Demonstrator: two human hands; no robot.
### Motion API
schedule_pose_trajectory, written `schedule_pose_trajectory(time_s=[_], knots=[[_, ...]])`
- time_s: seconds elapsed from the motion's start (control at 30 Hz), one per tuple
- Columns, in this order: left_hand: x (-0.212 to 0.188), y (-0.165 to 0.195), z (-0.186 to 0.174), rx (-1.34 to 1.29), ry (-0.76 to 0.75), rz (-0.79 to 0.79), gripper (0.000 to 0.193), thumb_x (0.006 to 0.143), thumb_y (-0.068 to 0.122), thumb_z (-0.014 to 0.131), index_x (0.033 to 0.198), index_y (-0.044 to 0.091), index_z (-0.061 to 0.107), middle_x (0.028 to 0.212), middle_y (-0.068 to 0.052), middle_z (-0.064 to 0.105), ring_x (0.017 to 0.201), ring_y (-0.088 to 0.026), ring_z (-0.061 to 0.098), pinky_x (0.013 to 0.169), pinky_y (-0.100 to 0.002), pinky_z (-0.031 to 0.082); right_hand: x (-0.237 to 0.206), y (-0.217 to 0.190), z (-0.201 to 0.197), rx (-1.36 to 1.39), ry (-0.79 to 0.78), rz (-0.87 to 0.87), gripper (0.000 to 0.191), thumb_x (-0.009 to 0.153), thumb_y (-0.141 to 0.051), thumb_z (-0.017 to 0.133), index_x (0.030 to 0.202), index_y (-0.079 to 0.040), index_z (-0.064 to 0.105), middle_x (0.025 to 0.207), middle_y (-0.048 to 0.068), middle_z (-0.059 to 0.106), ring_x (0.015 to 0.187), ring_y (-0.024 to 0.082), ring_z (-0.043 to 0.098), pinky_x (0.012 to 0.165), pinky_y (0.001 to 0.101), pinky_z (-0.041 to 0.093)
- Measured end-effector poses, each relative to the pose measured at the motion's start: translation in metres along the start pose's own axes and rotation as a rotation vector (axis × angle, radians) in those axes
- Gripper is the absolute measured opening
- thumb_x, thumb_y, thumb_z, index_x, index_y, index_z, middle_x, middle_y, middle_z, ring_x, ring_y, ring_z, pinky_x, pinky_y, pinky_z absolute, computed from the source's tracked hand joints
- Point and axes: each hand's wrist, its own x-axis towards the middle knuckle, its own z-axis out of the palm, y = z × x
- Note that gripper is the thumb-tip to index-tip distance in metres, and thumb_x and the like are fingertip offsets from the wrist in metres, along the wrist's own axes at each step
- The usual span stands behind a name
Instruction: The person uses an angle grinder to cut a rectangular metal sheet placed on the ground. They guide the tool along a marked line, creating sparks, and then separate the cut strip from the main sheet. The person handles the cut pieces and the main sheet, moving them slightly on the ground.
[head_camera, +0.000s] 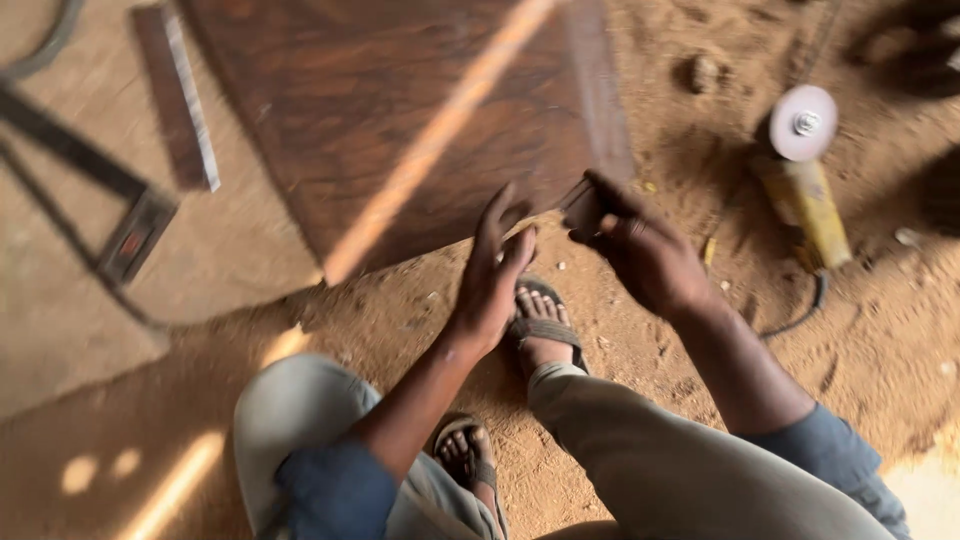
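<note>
Rust-brown metal sheet (400, 130) lies flat on sandy ground (900, 340) as a crouching person works at its near edge. Both arms reach forward between the knees. The left hand (497, 270) is held edge-on, fingers straight and together, fingertips touching the sheet's lower edge. The right hand (640, 250) is curled around a small dark object (583, 207) at the sheet's near right corner; motion blur makes it hard to tell what that object is, possibly a short piece of metal. One sheet is in view, crossed by one bright streak of sunlight. Two feet in sandals (545, 325) rest on the dirt below the hands, one just under the left hand, the other nearer the camera. One yellow angle grinder (805, 180) with a pale disc lies on the ground to the right, well apart from the hands, its cable trailing behind. One flat metal bar (180, 95) lies left of the sheet, beside a dark steel frame (90, 190).
</note>
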Motion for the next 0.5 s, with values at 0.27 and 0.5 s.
schedule_pose_trajectory(time_s=[0.27,0.5], knots=[[0.013,-0.004,-0.022,-0.698,-0.001,-0.057,0.048,0.105,0.042,0.065,0.134,0.004,0.062,0.115,-0.009,0.064,0.096,-0.021,0.061,0.081,-0.04,0.055,0.005,-0.027,0.067,-1.073,0.031,-0.167,0.063,0.082,-0.022,0.084,0.14,-0.014,0.061,0.148,0.01,0.059,0.127,0.026,0.066,0.096,0.042,0.062],[0.004,0.016,-0.02,-0.779,-0.268,-0.067,0.062,0.107,0.049,0.06,0.156,0.013,0.048,0.126,-0.008,0.061,0.097,-0.018,0.062,0.079,-0.035,0.057,0.016,-0.012,0.083,-1.256,-0.125,-0.487,0.08,0.07,-0.029,0.092,0.138,-0.001,0.061,0.138,0.019,0.056,0.131,0.039,0.054,0.103,0.051,0.054]])
